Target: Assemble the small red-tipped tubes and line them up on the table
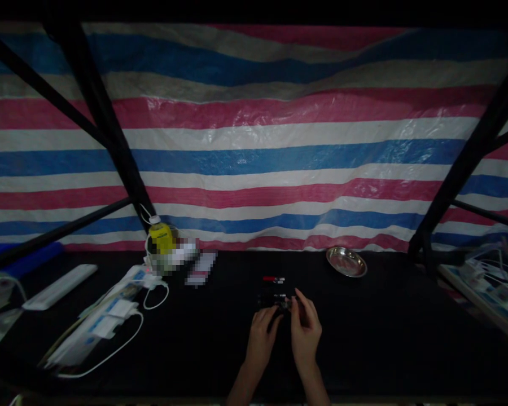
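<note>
My left hand [262,332] and my right hand [306,328] meet over the black table, fingertips close together. Between them is a small dark object with shiny metal parts [284,303], too dim to name. The fingers of both hands are bent in a pinch at its two sides and partly cover it. Just beyond my fingertips lies a thin black piece with a silver end [275,296]. Farther back, a short red stick with a silver end [273,279] rests on the table.
A round metal dish [346,262] stands at the back right. To the left are power strips [97,330] with white cables, a yellow bottle [161,237] and a blurred-out packet [201,269]. Black frame posts [114,152] flank a striped tarp [288,163].
</note>
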Demonstrator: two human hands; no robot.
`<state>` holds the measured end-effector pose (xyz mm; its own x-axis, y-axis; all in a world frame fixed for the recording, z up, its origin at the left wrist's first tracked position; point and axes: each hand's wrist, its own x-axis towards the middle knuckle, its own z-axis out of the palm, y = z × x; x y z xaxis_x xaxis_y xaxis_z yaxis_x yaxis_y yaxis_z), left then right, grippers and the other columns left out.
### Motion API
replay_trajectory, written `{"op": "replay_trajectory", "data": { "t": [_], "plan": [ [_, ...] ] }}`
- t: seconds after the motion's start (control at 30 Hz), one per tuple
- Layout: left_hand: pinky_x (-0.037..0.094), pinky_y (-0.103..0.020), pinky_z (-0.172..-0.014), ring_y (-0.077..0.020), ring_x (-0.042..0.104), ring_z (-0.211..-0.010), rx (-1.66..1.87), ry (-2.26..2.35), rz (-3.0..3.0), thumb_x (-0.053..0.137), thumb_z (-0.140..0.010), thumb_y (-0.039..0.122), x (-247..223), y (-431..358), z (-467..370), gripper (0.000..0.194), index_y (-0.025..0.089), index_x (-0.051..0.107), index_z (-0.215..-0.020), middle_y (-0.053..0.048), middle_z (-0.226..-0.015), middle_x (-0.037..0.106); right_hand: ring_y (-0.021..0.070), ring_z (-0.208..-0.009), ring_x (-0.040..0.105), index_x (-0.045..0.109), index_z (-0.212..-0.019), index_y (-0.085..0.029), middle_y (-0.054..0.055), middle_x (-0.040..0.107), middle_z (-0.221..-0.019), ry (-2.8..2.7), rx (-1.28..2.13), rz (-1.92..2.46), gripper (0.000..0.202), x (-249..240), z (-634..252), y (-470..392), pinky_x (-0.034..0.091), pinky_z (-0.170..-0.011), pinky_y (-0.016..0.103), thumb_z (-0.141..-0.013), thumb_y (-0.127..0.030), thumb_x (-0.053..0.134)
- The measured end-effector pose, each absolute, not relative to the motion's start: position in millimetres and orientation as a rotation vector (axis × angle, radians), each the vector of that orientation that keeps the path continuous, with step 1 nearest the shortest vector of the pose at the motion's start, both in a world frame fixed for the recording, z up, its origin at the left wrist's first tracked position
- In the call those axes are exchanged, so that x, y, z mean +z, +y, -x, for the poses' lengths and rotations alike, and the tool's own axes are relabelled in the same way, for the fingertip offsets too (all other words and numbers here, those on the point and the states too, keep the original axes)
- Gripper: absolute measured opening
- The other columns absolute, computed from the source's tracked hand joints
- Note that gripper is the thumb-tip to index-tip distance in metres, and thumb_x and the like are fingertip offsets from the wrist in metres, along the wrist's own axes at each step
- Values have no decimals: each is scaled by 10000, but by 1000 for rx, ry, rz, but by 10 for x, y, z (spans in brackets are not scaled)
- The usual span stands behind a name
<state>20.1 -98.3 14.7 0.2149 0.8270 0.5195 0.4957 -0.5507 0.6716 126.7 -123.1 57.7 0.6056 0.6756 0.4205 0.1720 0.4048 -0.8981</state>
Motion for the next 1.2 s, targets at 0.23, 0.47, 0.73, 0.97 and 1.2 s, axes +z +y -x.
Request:
{"op": "replay_trajectory", "data": {
  "t": [0.23,0.47,0.73,0.97,1.2],
  "plan": [
    [513,-381,-834,-208,617,-949,1313,1219,-1988,445,-856,280,160,-989,-172,276,225,620,-1063,-90,-1014,653,209,-943,612,681,-1002,-213,94,650,-994,-1030,415,1162,244,559,-1121,-1224,499,-838,367,-819,-314,555],
    [514,-310,-724,-197,628,-802,1403,1216,-1669,453,-839,457,256,-966,-166,327,193,631,-912,-69,-851,658,193,-748,654,662,-996,-157,81,696,-839,-808,686,1170,348,530,-1213,-1049,531,-700,329,-719,-368,657],
    [414,-213,-571,-119,489,-597,1383,1219,-1296,401,-806,614,303,-906,-138,471,176,514,-676,13,-625,495,208,-731,664,680,-856,-146,80,712,-778,-930,820,1177,328,562,-1371,-991,525,-629,306,-659,-407,703],
    [361,-196,-501,-96,435,-519,1313,1249,-1317,452,-770,630,393,-613,-12,487,169,485,-616,38,-547,434,189,-640,652,668,-821,-132,69,705,-699,-1047,871,1136,373,552,-1466,-856,507,-584,295,-654,-465,691],
    [399,-255,-595,-151,503,-597,1356,1424,-1642,363,-820,604,360,-183,-103,506,181,549,-612,-1,-576,523,196,-734,654,645,-835,-146,66,695,-790,-1103,789,1168,340,346,-1551,-557,505,-658,307,-710,-463,636]
  ]
}}
